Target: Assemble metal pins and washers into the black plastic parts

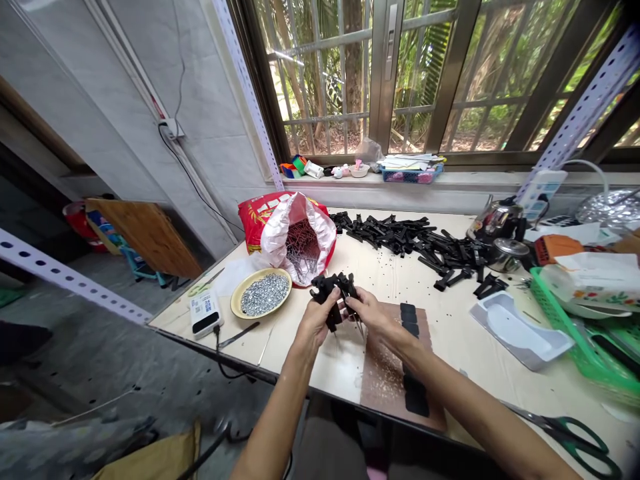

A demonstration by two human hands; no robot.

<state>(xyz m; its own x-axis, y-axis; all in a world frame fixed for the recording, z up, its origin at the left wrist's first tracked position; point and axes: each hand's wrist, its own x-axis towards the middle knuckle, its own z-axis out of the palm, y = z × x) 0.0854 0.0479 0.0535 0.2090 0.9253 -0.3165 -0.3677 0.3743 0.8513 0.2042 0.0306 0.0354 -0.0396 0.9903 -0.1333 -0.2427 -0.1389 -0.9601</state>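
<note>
My left hand [320, 319] is closed around a bunch of black plastic parts [327, 287], held just above the table. From the other side my right hand [367, 308] closes on the same bunch, with thin metal pins or screws pointing down near its fingers. What exactly each fingertip pinches is hidden. Behind the hands stands an open red bag [257, 220] with a white lining, full of long reddish screws or nails [303, 247]. Left of the hands sits a yellow dish [235, 307] of small silvery metal pieces [265, 295].
A long pile of black plastic parts [400, 237] lies along the table's back. Below my right forearm is a brown board [383, 373] with black pads. Scissors [570, 433], a white tray [520, 330] and a green basket [565, 333] are right; a power bank [204, 313] is left.
</note>
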